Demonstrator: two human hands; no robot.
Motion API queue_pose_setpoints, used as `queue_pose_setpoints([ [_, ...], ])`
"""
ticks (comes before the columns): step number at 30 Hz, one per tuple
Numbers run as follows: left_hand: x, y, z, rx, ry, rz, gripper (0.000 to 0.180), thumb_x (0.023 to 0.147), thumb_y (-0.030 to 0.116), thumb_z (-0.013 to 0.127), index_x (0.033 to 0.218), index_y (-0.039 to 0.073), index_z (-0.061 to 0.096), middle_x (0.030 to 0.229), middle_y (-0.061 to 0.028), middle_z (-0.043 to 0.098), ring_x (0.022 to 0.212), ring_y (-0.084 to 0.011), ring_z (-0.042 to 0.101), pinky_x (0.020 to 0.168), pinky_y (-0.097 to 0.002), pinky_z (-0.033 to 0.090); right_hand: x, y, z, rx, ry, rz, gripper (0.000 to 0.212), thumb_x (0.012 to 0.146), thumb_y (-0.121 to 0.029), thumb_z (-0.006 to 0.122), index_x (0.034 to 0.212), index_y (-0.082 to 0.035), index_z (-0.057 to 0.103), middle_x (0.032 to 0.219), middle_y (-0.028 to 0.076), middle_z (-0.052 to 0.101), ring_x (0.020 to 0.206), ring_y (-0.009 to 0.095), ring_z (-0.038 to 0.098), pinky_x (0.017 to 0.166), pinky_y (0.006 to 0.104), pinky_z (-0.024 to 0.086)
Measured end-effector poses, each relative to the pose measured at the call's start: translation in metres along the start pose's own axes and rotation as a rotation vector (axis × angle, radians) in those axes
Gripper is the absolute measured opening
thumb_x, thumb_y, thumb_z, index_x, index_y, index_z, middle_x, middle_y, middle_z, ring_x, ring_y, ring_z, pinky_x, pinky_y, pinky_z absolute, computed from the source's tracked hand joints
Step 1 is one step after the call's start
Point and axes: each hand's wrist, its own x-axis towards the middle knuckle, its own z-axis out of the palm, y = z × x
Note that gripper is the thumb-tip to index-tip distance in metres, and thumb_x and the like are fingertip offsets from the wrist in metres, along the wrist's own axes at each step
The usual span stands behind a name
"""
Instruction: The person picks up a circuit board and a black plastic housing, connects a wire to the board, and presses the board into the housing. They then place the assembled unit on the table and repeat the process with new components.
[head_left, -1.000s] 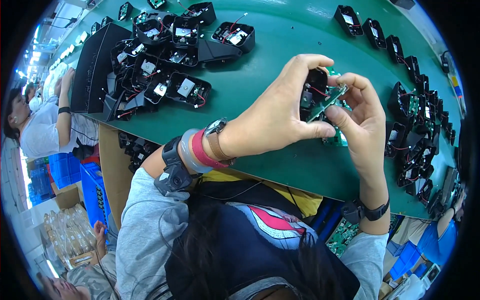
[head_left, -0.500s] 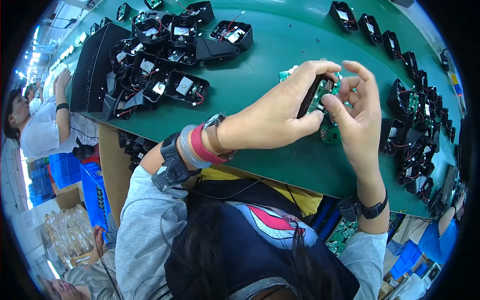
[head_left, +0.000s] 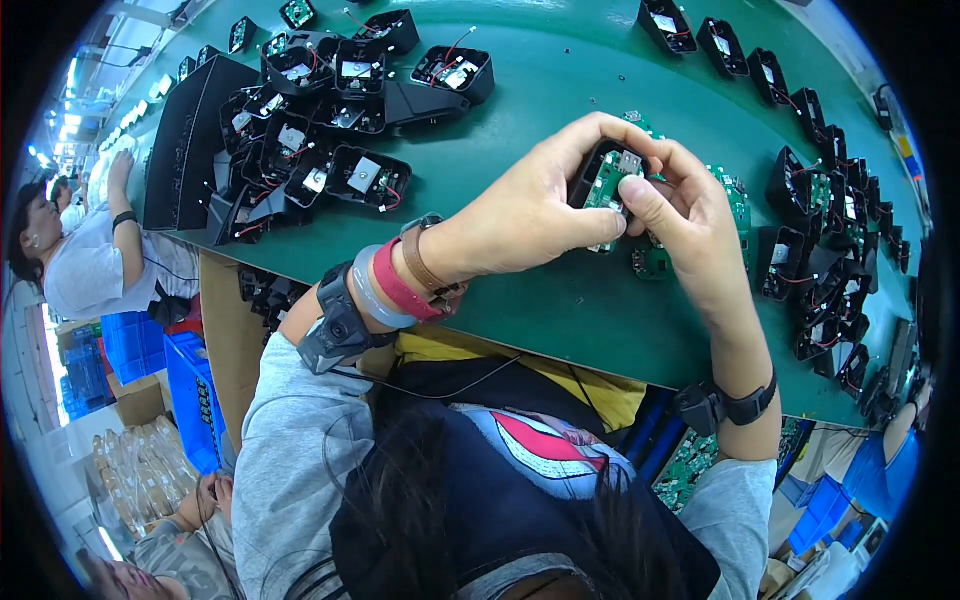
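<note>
A black plastic housing (head_left: 584, 182) sits in my left hand (head_left: 545, 200), whose fingers and thumb close around it. A green circuit board (head_left: 606, 190) with a silver connector at its far end lies in the housing's opening. My right hand (head_left: 695, 215) curls against the other side, its thumb pressing on the board and its fingertips partly hidden behind. Under and beyond my right hand, several green circuit boards (head_left: 738, 195) lie on the green table (head_left: 520, 320).
Black housings with wires and boards (head_left: 365, 178) crowd the left beside a large black box (head_left: 190, 150). More black housings (head_left: 780, 265) line the right side. A person (head_left: 90, 250) works at the far left; another person (head_left: 165, 550) is at the lower left.
Both hands have shifted slightly left with the housing, which now tilts so the board faces up more. My right fingers have closed in from spread, its thumb now on the board.
</note>
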Motion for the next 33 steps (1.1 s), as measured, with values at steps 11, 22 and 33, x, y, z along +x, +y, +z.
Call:
queue_pose_setpoints([
  [11, 0.0, -0.002, 0.0, -0.061, -0.013, -0.021, 0.049, 0.082, 0.009, 0.065, 0.126, 0.004, 0.044, 0.111, -0.0024, 0.052, 0.093, -0.0037, 0.05, 0.072, -0.0171, 0.045, 0.0, 0.005, -0.001, 0.049, -0.011, 0.049, 0.019, 0.09, -0.021, 0.063, 0.093, -0.004, 0.054, 0.078, -0.002, 0.055, 0.065, 0.003, 0.049, 0.056, 0.0181, 0.04],
  [22, -0.002, 0.005, -0.007, -0.41, 0.05, -0.068, 0.056, 0.079, 0.012, 0.065, 0.13, 0.004, 0.042, 0.124, -0.0099, 0.049, 0.114, -0.0197, 0.053, 0.099, -0.0336, 0.044, -0.008, -0.003, 0.004, 0.003, -0.142, -0.005, 0.04, 0.087, -0.023, 0.064, 0.117, -0.001, 0.05, 0.105, 0.004, 0.049, 0.089, 0.01, 0.049, 0.07, 0.0227, 0.044],
  [33, -0.002, 0.008, -0.005, -0.429, 0.02, -0.102, 0.051, 0.089, 0.014, 0.058, 0.135, 0.006, 0.039, 0.127, -0.0091, 0.048, 0.112, -0.0195, 0.053, 0.095, -0.0339, 0.046, -0.011, -0.005, 0.014, 0.112, -0.053, 0.073, 0.05, 0.088, -0.02, 0.058, 0.131, -0.001, 0.04, 0.107, 0.008, 0.056, 0.085, 0.012, 0.06, 0.066, 0.0223, 0.047],
])
